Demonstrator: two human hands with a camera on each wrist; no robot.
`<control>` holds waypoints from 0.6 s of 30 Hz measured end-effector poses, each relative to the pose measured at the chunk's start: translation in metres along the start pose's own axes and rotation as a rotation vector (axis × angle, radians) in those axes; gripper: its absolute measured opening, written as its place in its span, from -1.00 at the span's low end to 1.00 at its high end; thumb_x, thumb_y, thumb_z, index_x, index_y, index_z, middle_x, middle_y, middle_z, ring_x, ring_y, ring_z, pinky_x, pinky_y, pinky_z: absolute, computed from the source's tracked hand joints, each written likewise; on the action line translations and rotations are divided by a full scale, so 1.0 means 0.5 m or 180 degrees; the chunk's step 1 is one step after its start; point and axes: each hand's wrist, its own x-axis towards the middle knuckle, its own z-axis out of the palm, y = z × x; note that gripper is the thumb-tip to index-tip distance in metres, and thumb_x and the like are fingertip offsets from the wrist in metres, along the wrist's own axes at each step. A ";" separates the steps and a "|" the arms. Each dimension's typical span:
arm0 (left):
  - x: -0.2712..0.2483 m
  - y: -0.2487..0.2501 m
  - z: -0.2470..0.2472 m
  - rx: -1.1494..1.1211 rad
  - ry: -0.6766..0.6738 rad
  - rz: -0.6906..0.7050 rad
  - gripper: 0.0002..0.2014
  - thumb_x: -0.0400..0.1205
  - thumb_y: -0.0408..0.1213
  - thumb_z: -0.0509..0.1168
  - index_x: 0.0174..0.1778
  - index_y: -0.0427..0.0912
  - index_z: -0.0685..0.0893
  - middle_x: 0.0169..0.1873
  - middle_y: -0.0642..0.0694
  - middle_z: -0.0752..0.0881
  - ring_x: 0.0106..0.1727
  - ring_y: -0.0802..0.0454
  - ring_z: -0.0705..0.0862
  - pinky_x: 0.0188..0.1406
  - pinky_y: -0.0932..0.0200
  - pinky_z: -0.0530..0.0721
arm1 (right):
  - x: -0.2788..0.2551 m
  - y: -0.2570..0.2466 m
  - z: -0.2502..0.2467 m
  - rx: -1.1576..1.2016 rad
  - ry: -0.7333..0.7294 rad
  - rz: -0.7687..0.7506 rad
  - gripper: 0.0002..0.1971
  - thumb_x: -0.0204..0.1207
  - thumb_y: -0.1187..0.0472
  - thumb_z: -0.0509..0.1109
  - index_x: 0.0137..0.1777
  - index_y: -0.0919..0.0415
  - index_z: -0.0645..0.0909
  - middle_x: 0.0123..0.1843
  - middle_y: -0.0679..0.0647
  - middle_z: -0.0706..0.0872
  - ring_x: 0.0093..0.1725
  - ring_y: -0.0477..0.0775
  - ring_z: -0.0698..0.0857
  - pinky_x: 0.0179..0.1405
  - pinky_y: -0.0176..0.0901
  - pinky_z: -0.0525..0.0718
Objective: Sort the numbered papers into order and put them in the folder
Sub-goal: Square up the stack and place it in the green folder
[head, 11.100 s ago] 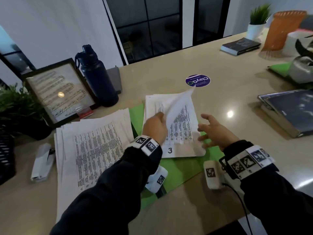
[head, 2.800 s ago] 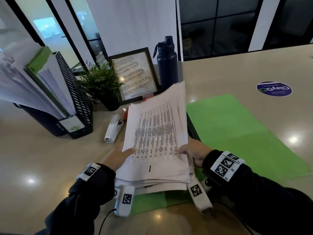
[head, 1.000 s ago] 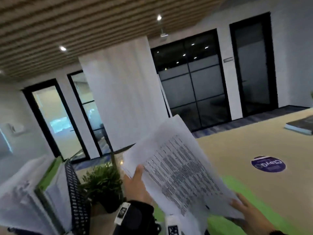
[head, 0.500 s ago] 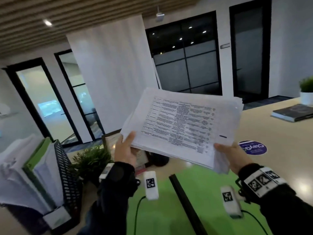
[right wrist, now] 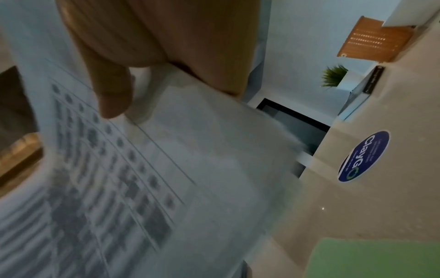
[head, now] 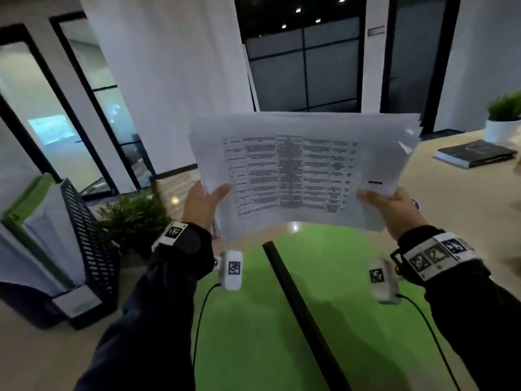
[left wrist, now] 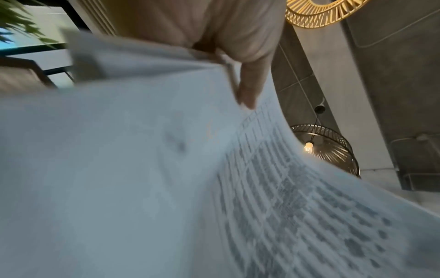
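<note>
While the stack of papers (head: 304, 176) hangs in the air above the table (head: 462, 198), both hands carry it by its near corners. The left hand (head: 201, 206) grips the left corner, thumb (left wrist: 250, 88) pressed on the top sheet and the rest of the fingers hidden under the pile. The right hand (head: 392, 208) grips the right corner the same way — thumb (right wrist: 112, 94) on top, the other fingers out of sight beneath. The stack is turned sideways, its printed table of text running across, and it sags slightly in the middle between the two grips. A short dark mark sits near its right edge; whether it is a number cannot be told, since the print is blurred.

Below the papers the green folder (head: 332, 320) lies open and flat on the table, a black spine (head: 298, 306) running diagonally through it. The papers do not touch it.

At the left stands a black mesh file rack (head: 87, 249) holding more papers and a green folder edge, with a small green plant (head: 132, 218) just beside it. Far to the right a dark book (head: 476, 156) lies on the table near a second potted plant (head: 504, 117), and a round blue sticker (right wrist: 363, 157) marked "ClayGo" sits on the tabletop — partly hidden by the right hand in the head view.
</note>
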 end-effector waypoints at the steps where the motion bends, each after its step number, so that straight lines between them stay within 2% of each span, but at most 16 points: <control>1: -0.017 -0.007 0.008 -0.0051 -0.0028 0.0029 -0.82 0.60 -0.35 0.34 0.09 -0.09 0.66 -0.07 0.11 0.77 -0.03 0.15 0.77 -0.13 0.36 0.69 | -0.008 -0.003 -0.003 -0.0006 -0.0057 -0.0023 -0.85 0.48 0.39 0.40 -0.10 0.12 0.67 -0.35 -0.18 0.82 -0.35 -0.19 0.78 -0.35 -0.33 0.73; 3: -0.050 -0.029 0.018 -0.0318 -0.0218 -0.0001 -0.82 0.62 -0.41 0.28 0.06 -0.06 0.63 -0.15 0.22 0.80 -0.09 0.31 0.76 -0.18 0.42 0.67 | -0.025 -0.004 -0.014 0.0029 -0.0244 -0.0037 -0.84 0.45 0.33 0.43 0.02 0.18 0.68 -0.20 -0.10 0.84 -0.21 -0.12 0.80 -0.23 -0.28 0.76; 4: -0.064 -0.043 0.023 -0.0433 -0.0292 -0.0069 -0.80 0.61 -0.44 0.28 0.03 -0.04 0.62 -0.19 0.24 0.81 -0.11 0.32 0.76 -0.16 0.39 0.67 | -0.032 0.002 -0.021 0.0071 -0.0309 0.0015 -0.73 0.40 0.22 0.47 0.10 0.20 0.66 -0.12 -0.06 0.83 -0.15 -0.08 0.80 -0.17 -0.23 0.78; 6: -0.083 -0.078 0.032 -0.0544 -0.0263 -0.0397 -0.82 0.53 -0.38 0.38 -0.01 -0.07 0.64 -0.21 0.15 0.83 -0.13 0.21 0.78 -0.05 0.21 0.69 | -0.043 0.021 -0.033 0.0054 -0.0381 0.0233 -0.52 0.23 0.03 0.54 0.16 0.16 0.62 -0.09 -0.05 0.82 -0.13 -0.07 0.79 -0.20 -0.21 0.77; 8: -0.094 -0.118 0.039 -0.0590 -0.0103 -0.0825 -0.80 0.47 -0.34 0.46 -0.02 -0.12 0.71 -0.15 0.02 0.82 -0.11 0.07 0.79 0.11 -0.04 0.67 | -0.051 0.048 -0.034 0.0013 -0.0424 0.0398 -0.64 0.27 0.12 0.50 0.09 0.09 0.63 -0.13 -0.05 0.83 -0.14 0.00 0.79 -0.22 -0.13 0.78; 9: -0.097 -0.131 0.044 -0.0585 -0.0045 -0.0967 -0.81 0.44 -0.32 0.49 -0.05 -0.13 0.73 -0.11 -0.06 0.81 -0.09 0.00 0.79 0.17 -0.12 0.67 | -0.053 0.059 -0.030 -0.0025 -0.0413 0.0459 -0.71 0.32 0.22 0.48 0.06 0.09 0.65 -0.13 -0.01 0.83 -0.12 0.09 0.78 -0.15 -0.01 0.78; 10: -0.098 -0.141 0.050 -0.0513 0.0028 -0.1015 -0.83 0.40 -0.28 0.53 -0.12 -0.12 0.75 -0.07 -0.14 0.80 -0.06 -0.07 0.78 0.18 -0.15 0.67 | -0.051 0.070 -0.025 -0.0075 -0.0358 0.0512 -0.76 0.35 0.29 0.48 0.02 0.12 0.66 -0.12 0.06 0.82 -0.11 0.17 0.76 -0.06 0.10 0.76; 12: -0.097 -0.136 0.060 -0.0292 0.0241 -0.0944 -0.92 0.43 -0.25 0.52 -0.23 -0.06 0.74 -0.07 -0.20 0.79 -0.06 -0.12 0.76 0.09 -0.06 0.68 | -0.046 0.077 -0.011 -0.0155 -0.0177 0.0546 -0.84 0.39 0.31 0.49 -0.04 0.17 0.68 -0.17 0.09 0.81 -0.20 0.16 0.77 -0.02 0.17 0.73; 14: -0.087 -0.118 0.064 -0.0240 0.0408 -0.0689 -0.89 0.52 -0.33 0.43 -0.23 -0.01 0.73 -0.19 -0.05 0.80 -0.12 -0.07 0.77 -0.02 0.03 0.68 | -0.036 0.071 -0.003 -0.0113 0.0009 0.0520 -0.93 0.46 0.27 0.45 -0.08 0.22 0.69 -0.27 0.05 0.82 -0.31 0.07 0.79 -0.09 0.10 0.74; 16: -0.075 -0.097 0.061 -0.0328 0.0464 -0.0409 -0.85 0.54 -0.36 0.40 -0.22 0.02 0.73 -0.27 0.13 0.80 -0.14 0.06 0.77 -0.06 0.11 0.70 | -0.024 0.056 0.003 -0.0026 0.0131 0.0398 -0.92 0.53 0.24 0.39 -0.10 0.22 0.69 -0.34 0.01 0.83 -0.36 -0.01 0.80 -0.24 -0.06 0.74; 18: -0.062 -0.079 0.052 -0.0310 0.0569 -0.0269 -0.86 0.54 -0.34 0.40 -0.18 0.04 0.71 -0.24 0.14 0.79 -0.08 0.03 0.76 -0.09 0.14 0.69 | -0.015 0.039 0.005 0.0013 0.0194 0.0256 -0.90 0.56 0.21 0.35 -0.08 0.21 0.68 -0.33 0.02 0.81 -0.40 -0.10 0.78 -0.43 -0.24 0.72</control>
